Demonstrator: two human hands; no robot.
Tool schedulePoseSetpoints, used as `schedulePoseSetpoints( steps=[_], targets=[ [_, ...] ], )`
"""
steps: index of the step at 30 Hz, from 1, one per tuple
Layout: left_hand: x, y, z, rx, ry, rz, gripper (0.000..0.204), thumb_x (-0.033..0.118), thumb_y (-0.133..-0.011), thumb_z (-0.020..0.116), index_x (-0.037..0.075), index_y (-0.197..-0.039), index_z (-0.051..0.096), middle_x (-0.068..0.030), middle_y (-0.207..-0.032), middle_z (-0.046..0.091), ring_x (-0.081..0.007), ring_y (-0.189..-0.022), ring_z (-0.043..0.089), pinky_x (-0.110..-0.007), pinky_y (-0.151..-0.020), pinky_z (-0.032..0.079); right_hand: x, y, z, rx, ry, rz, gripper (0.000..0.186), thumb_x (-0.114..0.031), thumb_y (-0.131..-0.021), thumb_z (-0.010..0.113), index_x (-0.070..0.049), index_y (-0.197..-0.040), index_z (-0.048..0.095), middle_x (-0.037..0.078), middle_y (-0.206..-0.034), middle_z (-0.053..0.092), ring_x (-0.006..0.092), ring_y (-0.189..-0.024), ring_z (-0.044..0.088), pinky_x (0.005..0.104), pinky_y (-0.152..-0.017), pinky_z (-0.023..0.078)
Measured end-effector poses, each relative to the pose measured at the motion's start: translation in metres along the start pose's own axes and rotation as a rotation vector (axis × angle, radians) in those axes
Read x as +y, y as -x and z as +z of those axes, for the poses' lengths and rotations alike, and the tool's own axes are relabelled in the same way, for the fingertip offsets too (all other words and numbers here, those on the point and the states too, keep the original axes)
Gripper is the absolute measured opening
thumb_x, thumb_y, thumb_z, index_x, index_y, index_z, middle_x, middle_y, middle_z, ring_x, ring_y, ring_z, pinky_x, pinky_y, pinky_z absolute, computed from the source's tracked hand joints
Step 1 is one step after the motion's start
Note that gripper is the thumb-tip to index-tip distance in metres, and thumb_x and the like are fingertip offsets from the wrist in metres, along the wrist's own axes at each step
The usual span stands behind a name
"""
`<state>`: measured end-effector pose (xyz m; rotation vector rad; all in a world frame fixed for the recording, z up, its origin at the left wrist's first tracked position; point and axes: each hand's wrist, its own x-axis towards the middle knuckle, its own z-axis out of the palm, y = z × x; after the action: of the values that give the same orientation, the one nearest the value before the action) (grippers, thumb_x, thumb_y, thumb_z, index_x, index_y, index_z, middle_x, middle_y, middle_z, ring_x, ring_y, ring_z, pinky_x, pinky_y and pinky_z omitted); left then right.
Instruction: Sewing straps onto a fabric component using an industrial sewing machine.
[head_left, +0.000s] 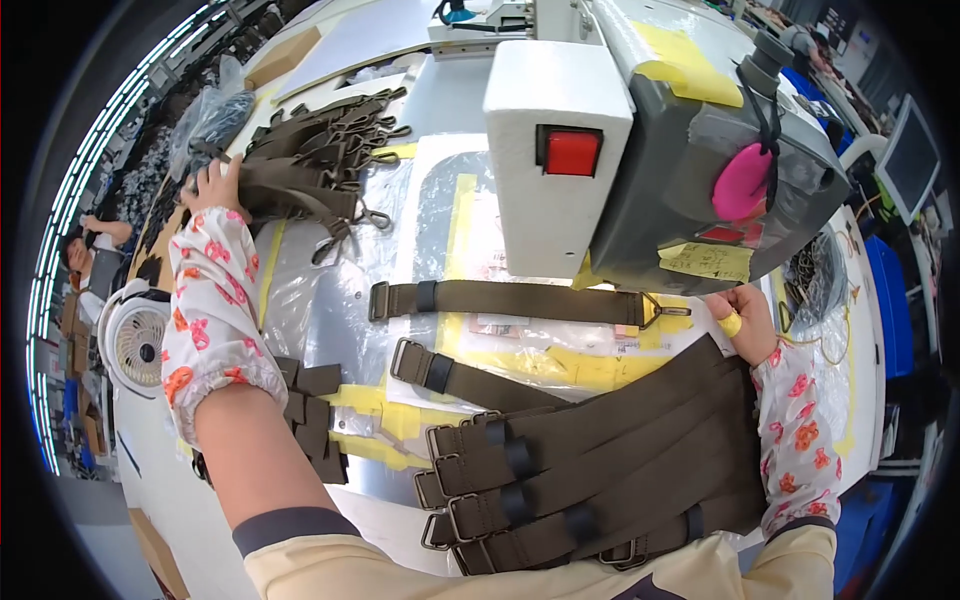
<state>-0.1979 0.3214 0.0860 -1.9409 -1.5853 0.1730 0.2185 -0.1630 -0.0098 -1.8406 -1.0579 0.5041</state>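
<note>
The strap (pixel 530 301) lies across the middle of the frame, its long axis nearly level: buckle (pixel 379 301) to the left, hook (pixel 672 312) to the right. The hook ends just left of the right hand (pixel 748 322), whose fingers are curled in; whether they pinch anything I cannot tell. Below, a second strap (pixel 490 386) slants down rightward to the strap pile (pixel 610 450) at lower centre, its buckles facing left. At upper left, the left hand (pixel 212 188) rests at the left end of the clip straps (pixel 290 188), its closure unclear; their clips point right. The machine (pixel 550 220) stands at upper centre-right.
</note>
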Motion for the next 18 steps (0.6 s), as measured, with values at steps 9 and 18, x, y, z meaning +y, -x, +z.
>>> schedulePoseSetpoints(
  steps=[9,18],
  targets=[
    [-0.034,0.005,0.112,-0.016,0.516,0.110,0.106,-0.009,-0.060,0.067,0.025,-0.142,0.007,-0.0259,-0.142,0.015,-0.0395,-0.125,0.034,-0.038,-0.098,0.037,0.013,0.055,-0.080,0.252,0.388,-0.074,0.020,-0.018,-0.082,0.063,-0.001,-0.089,0.055,0.007,-0.067,0.059,0.0149,-0.061,0.056,0.0266,-0.058,0.044],
    [0.178,0.226,-0.131,0.238,1.130,1.054,0.016,0.012,-0.070,0.059,0.006,-0.086,0.061,-0.0098,-0.082,0.060,-0.0268,-0.084,0.059,-0.036,-0.071,0.048,-0.039,0.014,0.010,-0.034,0.633,-0.711,0.026,-0.007,-0.065,0.068,-0.004,-0.088,0.059,0.011,-0.092,0.059,0.0281,-0.082,0.057,0.0371,-0.070,0.046]
  ],
)
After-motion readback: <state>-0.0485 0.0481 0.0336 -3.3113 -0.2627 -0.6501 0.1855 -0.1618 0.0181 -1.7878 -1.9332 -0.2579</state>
